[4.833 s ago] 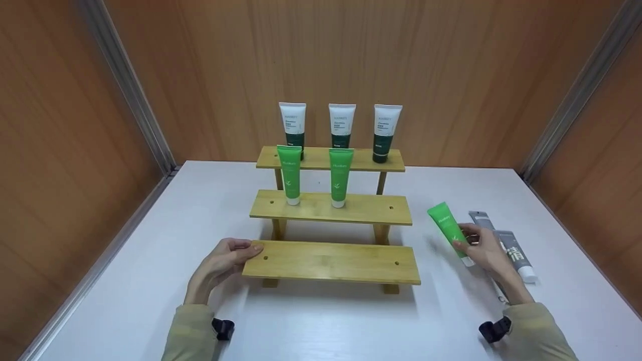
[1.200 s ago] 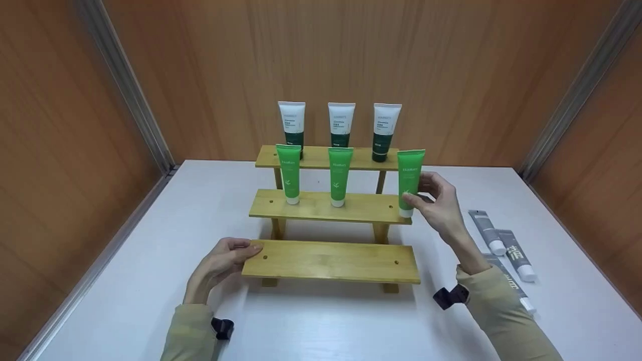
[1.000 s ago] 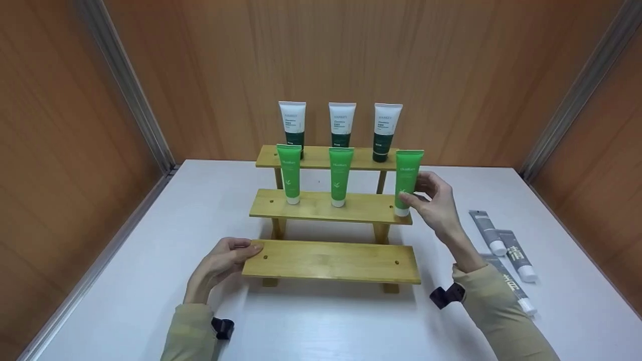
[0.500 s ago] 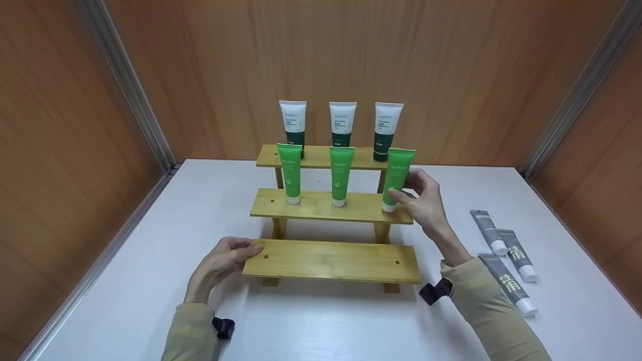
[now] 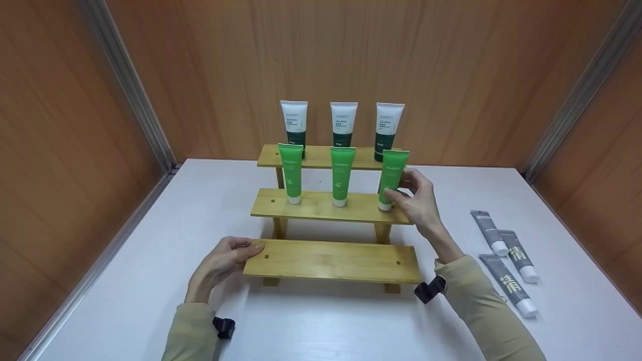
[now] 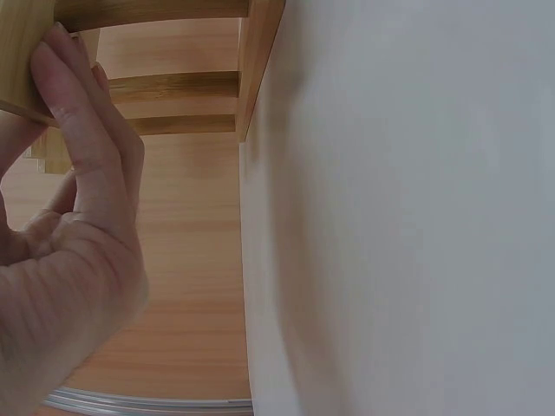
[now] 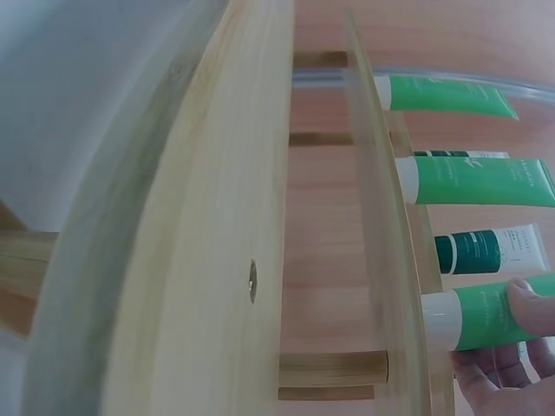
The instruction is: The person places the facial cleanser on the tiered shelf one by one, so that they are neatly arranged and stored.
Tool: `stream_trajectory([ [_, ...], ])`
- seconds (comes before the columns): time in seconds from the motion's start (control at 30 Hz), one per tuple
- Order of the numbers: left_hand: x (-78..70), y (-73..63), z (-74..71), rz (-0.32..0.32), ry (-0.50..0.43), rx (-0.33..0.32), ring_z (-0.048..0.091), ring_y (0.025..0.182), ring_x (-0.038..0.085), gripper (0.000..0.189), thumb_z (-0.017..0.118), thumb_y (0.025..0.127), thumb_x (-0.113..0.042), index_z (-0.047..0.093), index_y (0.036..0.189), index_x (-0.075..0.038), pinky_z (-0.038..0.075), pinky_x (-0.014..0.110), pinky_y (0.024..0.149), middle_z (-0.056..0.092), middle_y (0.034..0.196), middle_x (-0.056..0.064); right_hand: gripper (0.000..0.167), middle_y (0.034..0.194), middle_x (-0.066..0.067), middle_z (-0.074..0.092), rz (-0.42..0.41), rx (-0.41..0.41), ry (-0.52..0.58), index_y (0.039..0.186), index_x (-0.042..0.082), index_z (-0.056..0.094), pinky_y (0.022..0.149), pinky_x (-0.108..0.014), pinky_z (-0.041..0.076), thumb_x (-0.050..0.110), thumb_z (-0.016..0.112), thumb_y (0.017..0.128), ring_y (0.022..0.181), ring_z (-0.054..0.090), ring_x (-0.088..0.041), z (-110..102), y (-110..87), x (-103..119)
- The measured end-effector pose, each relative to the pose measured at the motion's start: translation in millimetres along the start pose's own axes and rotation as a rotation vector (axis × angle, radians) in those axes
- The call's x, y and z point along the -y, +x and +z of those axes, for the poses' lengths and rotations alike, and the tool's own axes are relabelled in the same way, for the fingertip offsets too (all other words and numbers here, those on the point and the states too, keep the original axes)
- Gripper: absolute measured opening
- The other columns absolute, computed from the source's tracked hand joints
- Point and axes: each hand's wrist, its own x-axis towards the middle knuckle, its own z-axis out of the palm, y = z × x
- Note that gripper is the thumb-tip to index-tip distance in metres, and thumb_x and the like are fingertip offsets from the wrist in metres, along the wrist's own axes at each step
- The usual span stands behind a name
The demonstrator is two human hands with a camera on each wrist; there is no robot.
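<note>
My right hand (image 5: pixel 419 203) pinches a green squeeze tube (image 5: pixel 394 173) between thumb and fingers. The tube stands cap down at the right end of the middle step of a wooden three-step rack (image 5: pixel 331 263); in the right wrist view its white cap (image 7: pixel 442 321) is right at the step. Two more green tubes, one at the left (image 5: pixel 291 173) and one in the centre (image 5: pixel 342 173), stand on that step. My left hand (image 5: pixel 220 263) grips the left end of the bottom step, thumb on top and fingers beneath, as the left wrist view shows.
On the top step stand three white and dark green tubes (image 5: pixel 344 120). Three grey tubes (image 5: pixel 509 286) with white caps lie on the white table (image 5: pixel 150 281) at the right. Wooden panels (image 5: pixel 341 60) enclose the back and sides.
My right hand has lifted the green tube from beside the grey tubes to the middle step, then slid it left. My left hand keeps its grip on the rack.
</note>
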Motion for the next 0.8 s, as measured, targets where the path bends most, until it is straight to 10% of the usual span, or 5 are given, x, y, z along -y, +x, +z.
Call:
stream_trajectory([
  [0.8, -0.1, 0.4, 2.2, -0.013, 0.010, -0.044, 0.072, 0.085, 0.010, 0.057, 0.069, 0.096, -0.026, 0.048, 0.130, 0.014, 0.060, 0.022, 0.074, 0.071, 0.099, 0.002, 0.046, 0.130, -0.019, 0.054, 0.007, 0.002, 0.028, 0.136, -0.002, 0.049, 0.113, -0.048, 0.045, -0.002, 0.066, 0.093, 0.122, 0.055, -0.030, 1.0, 2.8, -6.0],
])
